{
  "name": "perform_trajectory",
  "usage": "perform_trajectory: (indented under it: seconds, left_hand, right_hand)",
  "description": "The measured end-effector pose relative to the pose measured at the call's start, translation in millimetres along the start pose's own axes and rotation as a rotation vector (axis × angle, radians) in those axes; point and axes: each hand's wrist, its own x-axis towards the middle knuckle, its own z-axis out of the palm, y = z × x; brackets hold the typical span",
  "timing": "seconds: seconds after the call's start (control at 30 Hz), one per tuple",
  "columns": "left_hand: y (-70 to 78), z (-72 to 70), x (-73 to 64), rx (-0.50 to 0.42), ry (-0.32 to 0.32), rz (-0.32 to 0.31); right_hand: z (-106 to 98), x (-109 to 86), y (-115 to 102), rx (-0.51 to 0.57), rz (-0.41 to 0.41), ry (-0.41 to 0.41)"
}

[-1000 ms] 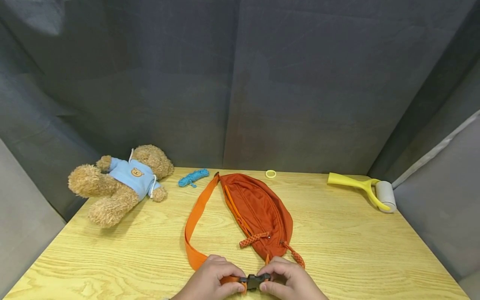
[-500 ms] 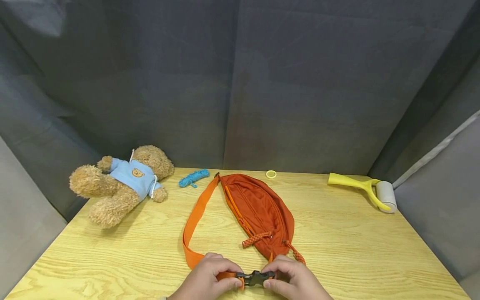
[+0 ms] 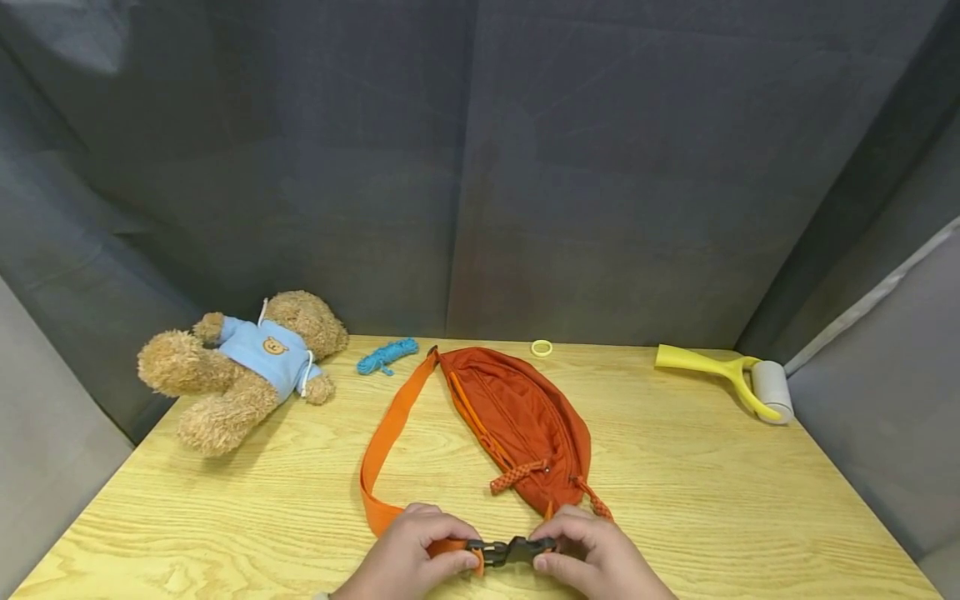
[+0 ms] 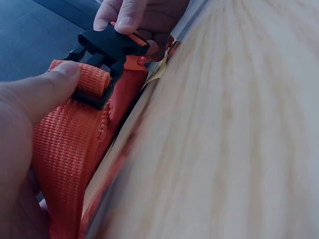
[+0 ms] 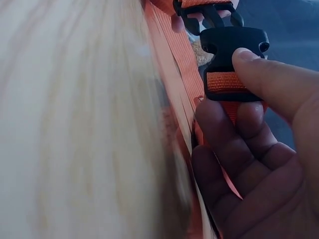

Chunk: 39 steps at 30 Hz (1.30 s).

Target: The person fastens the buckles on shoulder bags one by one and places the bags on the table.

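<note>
A red-orange waist bag (image 3: 525, 421) lies on the wooden table, its orange strap (image 3: 384, 450) looping round to the left. At the near edge, my left hand (image 3: 416, 550) pinches the strap end with the black pronged half of the side-release buckle (image 5: 191, 24). My right hand (image 3: 592, 554) holds the buckle's socket half (image 5: 229, 42) between thumb and fingers. The prongs show outside the socket in the head and right wrist views, tips close to its mouth; whether they touch I cannot tell. Braided zipper pulls (image 3: 519, 476) hang from the bag.
A teddy bear (image 3: 262, 358) in a blue hoodie lies at the left. Behind the strap is a bundle of blue cord (image 3: 387, 356). A small pale yellow ring (image 3: 542, 348) lies at the back, and a yellow-handled lint roller (image 3: 723, 375) at the right. Dark cloth (image 3: 465, 167) encloses the table.
The buckle halves have drawn apart, exposing the prongs that sat in the socket earlier. My left hand has shifted left, my right hand slightly right. The bag's lower end has moved slightly right.
</note>
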Motion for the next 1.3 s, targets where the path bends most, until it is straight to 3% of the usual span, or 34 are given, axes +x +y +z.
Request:
perform_trajectory:
  seconds: [0.27, 0.53, 0.8, 1.3]
  left_hand:
    - [0.4, -0.7, 0.1, -0.027, 0.000, -0.029]
    - [-1.2, 0.0, 0.5, -0.030, 0.011, -0.009]
    - [-3.9, 2.3, 1.3, -0.001, 0.021, 0.067]
    - [-0.2, 6.6, 2.1, -0.014, 0.014, 0.060]
  right_hand:
    - [0, -1.0, -1, -0.032, 0.033, -0.001]
    - [5, 1.5, 0, 0.012, -0.003, -0.009]
    - [8, 2.2, -1, 0.041, 0.001, -0.025]
    - [13, 1.6, -1, 0.037, -0.030, -0.014]
